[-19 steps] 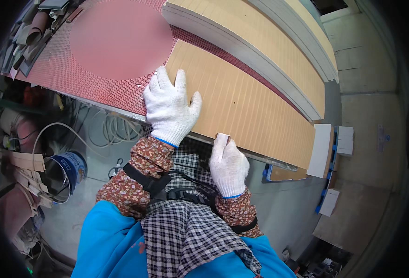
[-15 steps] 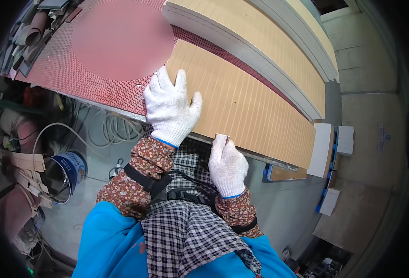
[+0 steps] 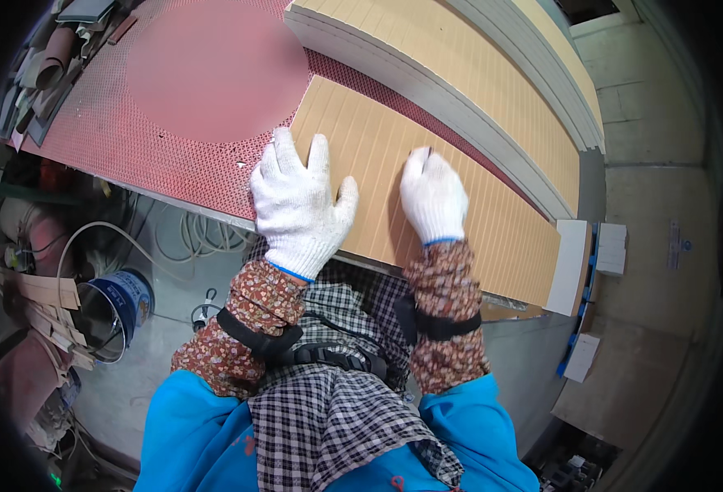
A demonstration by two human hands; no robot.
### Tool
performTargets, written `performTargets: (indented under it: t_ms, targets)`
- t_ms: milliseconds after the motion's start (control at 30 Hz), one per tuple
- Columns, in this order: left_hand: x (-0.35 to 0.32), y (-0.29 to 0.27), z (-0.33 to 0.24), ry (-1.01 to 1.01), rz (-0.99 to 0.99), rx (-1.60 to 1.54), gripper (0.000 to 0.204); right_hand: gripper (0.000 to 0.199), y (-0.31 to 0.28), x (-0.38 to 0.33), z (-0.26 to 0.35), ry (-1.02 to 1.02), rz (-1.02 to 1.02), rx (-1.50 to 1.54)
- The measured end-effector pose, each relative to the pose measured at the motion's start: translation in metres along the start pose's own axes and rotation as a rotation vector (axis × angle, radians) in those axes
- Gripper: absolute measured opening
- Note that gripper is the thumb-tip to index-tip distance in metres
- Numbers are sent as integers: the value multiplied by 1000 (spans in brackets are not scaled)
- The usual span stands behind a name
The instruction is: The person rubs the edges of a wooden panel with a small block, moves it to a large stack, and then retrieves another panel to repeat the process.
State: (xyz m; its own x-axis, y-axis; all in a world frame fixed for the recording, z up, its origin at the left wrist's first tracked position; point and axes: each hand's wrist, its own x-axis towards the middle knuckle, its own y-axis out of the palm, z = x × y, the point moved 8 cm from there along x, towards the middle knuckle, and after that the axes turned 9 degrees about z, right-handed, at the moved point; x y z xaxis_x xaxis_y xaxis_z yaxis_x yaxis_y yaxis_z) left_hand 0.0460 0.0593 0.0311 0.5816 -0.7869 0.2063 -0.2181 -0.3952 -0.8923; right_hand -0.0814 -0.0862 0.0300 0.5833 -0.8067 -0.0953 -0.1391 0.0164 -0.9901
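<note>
Just one grooved tan board mid-frame, two stacks upper right. Left hand is open, splayed over the board's left end; right hand is curled mid-board, pinching one mostly hidden little piece.

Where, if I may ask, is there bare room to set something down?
The red mat is mostly bare between the scrap pile and the left hand, though blur hides part. Right of the right hand, the tan board lies uncovered. Tan-topped stacks crowd the far side.
</note>
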Motion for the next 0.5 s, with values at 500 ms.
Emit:
performTargets:
  t_ms: [500]
  targets:
    - [-3, 2, -3, -10, -10, 12, 62, 36, 12, 56, -10, -170, -39, -224]
